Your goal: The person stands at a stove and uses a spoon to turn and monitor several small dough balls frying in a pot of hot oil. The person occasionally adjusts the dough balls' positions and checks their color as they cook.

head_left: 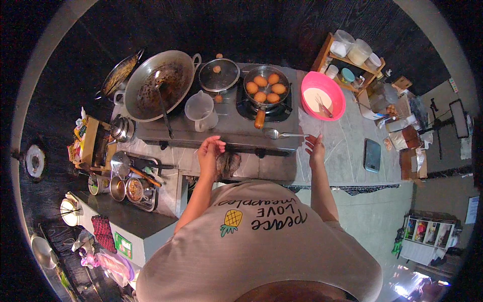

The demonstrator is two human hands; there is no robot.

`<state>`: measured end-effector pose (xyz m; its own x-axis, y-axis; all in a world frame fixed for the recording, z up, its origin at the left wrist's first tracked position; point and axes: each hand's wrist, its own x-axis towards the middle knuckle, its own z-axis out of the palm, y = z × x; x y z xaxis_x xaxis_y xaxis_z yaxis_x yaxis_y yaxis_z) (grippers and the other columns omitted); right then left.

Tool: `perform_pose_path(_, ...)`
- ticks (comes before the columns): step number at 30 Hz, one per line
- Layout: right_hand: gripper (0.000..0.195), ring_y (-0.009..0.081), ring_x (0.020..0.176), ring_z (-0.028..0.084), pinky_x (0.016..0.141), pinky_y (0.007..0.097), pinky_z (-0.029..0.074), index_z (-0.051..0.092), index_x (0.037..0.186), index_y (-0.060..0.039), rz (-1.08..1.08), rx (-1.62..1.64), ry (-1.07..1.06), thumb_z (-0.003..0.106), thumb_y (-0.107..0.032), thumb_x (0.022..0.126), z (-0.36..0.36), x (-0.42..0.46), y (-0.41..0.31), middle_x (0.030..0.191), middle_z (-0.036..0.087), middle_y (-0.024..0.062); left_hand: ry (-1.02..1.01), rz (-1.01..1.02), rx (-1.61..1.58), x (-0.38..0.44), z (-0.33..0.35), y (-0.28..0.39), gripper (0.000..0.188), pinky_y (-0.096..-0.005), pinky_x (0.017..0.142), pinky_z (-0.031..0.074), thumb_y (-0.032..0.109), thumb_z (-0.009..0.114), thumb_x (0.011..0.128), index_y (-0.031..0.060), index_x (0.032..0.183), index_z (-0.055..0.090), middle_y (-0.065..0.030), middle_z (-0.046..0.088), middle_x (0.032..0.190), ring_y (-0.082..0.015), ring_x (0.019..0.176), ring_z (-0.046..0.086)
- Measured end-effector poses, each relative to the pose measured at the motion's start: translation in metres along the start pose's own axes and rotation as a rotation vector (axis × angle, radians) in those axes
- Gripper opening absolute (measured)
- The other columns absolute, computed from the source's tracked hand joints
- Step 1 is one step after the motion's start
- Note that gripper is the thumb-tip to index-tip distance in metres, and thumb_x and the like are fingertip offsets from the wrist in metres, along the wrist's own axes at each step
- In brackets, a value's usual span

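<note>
My left hand (209, 147) is held in front of the stove (181, 132) with curled fingers and nothing visible in it. At the stove's right end, my right hand (315, 146) has its fingertips at the handle end of a metal spoon (273, 134); whether they grip it is unclear. A pan with a wooden handle (259, 119) stands on the right burner and holds several round browned pieces. To its right, a pink bowl (342, 102) contains pale batter and a whisk (323, 106). A clear plastic measuring jug (202, 111) stands between my left hand and the glass-lidded pot (219, 77).
A large wok (162, 87) with a ladle fills the stove's left side. A phone (372, 155) lies on the right counter, below a wooden rack (326, 53) of containers. At the left, a metal tray (155, 196) holds bowls and utensils.
</note>
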<state>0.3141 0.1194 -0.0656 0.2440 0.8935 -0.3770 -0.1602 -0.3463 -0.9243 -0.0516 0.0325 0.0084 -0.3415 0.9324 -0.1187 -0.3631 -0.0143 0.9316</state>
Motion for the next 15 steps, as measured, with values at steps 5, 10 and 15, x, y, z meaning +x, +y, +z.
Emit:
perform_pose_path(5, 0.072, 0.0246, 0.099, 0.053, 0.082, 0.0403, 0.039, 0.057, 0.113, -0.0029, 0.014, -0.011, -0.013, 0.029, -0.064, 0.087, 0.0002, 0.0035, -0.002, 0.106, 0.06, 0.0111, 0.008, -0.006, 0.009, -0.0006, 0.0034, 0.0056, 0.029, -0.0268, 0.068, 0.046, 0.028, 0.053, 0.089, 0.0033, 0.103, 0.055, -0.0053, 0.061, 0.082, -0.0124, 0.072, 0.055)
perform_pose_path(10, 0.071, 0.0242, 0.098, 0.053, 0.081, 0.0396, 0.04, 0.057, 0.113, -0.0026, 0.018, -0.027, -0.044, 0.029, -0.063, 0.088, 0.0015, 0.0052, -0.0061, 0.106, 0.06, 0.012, 0.017, -0.004, 0.006, -0.0022, 0.0033, 0.0054, 0.026, -0.0269, 0.068, 0.046, 0.024, 0.051, 0.09, 0.0027, 0.103, 0.055, -0.0058, 0.06, 0.083, -0.013, 0.072, 0.055)
perform_pose_path(15, 0.069, 0.0242, 0.096, 0.054, 0.08, 0.0389, 0.04, 0.055, 0.115, -0.0031, -0.001, -0.009, -0.053, 0.033, -0.062, 0.088, 0.0053, 0.0054, -0.0034, 0.109, 0.058, 0.0117, 0.05, -0.038, -0.015, -0.0041, -0.0012, 0.0031, 0.025, -0.0272, 0.068, 0.046, 0.022, 0.05, 0.089, 0.0018, 0.103, 0.055, -0.0074, 0.06, 0.083, -0.0142, 0.071, 0.055)
